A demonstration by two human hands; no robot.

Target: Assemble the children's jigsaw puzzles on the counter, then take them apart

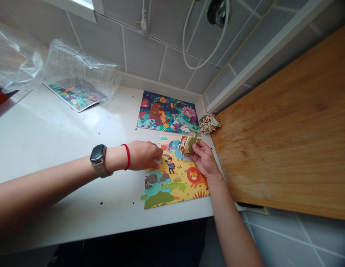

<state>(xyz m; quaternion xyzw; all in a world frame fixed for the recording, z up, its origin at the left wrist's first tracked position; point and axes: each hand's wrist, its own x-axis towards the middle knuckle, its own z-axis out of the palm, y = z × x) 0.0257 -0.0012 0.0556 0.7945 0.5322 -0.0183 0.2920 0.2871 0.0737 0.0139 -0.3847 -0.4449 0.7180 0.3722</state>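
Note:
A yellow jigsaw puzzle (178, 185) with a lion, a crocodile, an elephant and a figure in a hat lies on the white counter. My left hand (144, 155), wearing a watch and a red string bracelet, is over its left edge. The fingers there are closed and pressed together at the puzzle; what they hold, if anything, is hidden. Over the puzzle's upper right part, my right hand (204, 157) holds a small stack of puzzle pieces (190, 144) between thumb and fingers. A loose green puzzle piece (143, 197) sits at the puzzle's lower left edge.
Behind lies a dark forest puzzle (168, 113). A pile of puzzle pieces (210, 124) stands beside a wooden board (283, 129) on the right. A picture sheet (75, 94) is partly under clear plastic bags (80, 61) at the left. A white cable (185, 44) hangs on the tiled wall.

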